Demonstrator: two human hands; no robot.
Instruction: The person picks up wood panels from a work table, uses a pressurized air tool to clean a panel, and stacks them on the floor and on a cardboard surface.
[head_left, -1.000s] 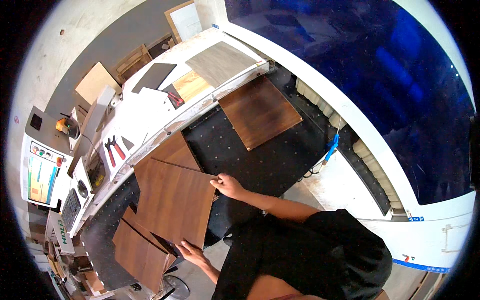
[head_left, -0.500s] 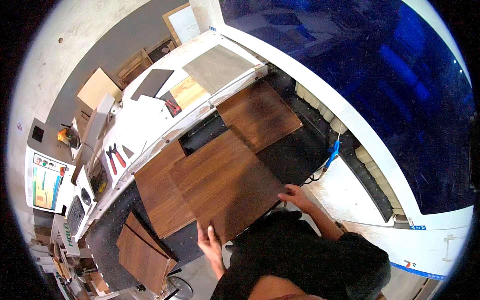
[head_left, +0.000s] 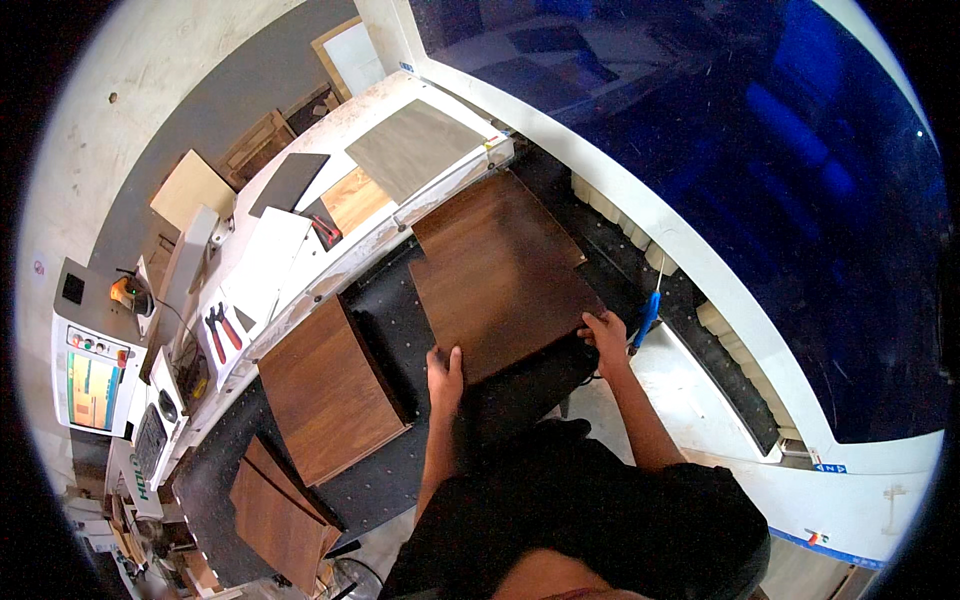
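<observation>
Both my hands grip a dark brown wood-grain panel by its near side. My left hand has its thumb on top at the near left corner, fingers partly hidden beneath. At the near right corner my right hand pinches the edge. The held panel's far part overlaps another brown panel on the black table; whether they touch I cannot tell. To the left lies a stack of similar panels, and farther left are smaller curved-looking brown pieces.
A white ledge along the far side carries red-handled pliers, a grey sheet and a light wood sample. A blue air gun hangs at the right beside the machine's dark blue cover. A control screen stands far left.
The held panel has moved right and away from me, off the left stack and over the far right panel. Both hands have travelled with it, my arms reaching farther out.
</observation>
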